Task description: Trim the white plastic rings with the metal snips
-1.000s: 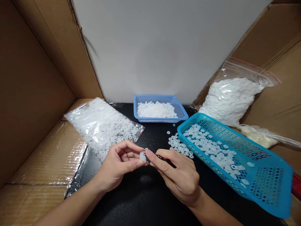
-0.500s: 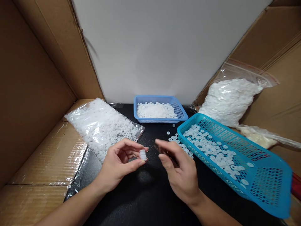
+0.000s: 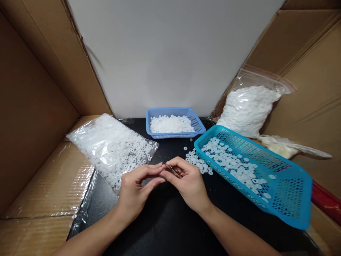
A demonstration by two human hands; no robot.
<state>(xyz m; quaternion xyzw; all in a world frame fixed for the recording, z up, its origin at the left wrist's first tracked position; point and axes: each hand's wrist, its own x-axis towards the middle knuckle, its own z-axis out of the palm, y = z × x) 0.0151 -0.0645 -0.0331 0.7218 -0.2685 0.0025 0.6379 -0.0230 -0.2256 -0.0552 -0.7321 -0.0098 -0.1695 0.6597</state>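
Note:
My left hand [image 3: 137,186] and my right hand [image 3: 188,183] meet at the fingertips over the black table [image 3: 157,227]. The left fingers are closed at their tips; what they hold is mostly hidden behind the right fingertips. Between the right thumb and fingers is a small dark, thin metal tool [image 3: 173,171], its tip pointing at the left fingertips. Just right of the hands, loose white rings [image 3: 198,161] lie beside a teal basket [image 3: 295,174], which holds more white discs and rings.
A clear bag of white rings [image 3: 114,142] lies at the left. Behind the hands stands a blue basket [image 3: 177,135] of small white pieces. At the back right are a full bag of white pieces [image 3: 246,108] and a smaller bag [image 3: 282,147]. Cardboard walls flank the table.
The right hand has moved left and now meets the left fingertips. The stack of white rings seen in the left hand before is now hidden. The view has shifted slightly.

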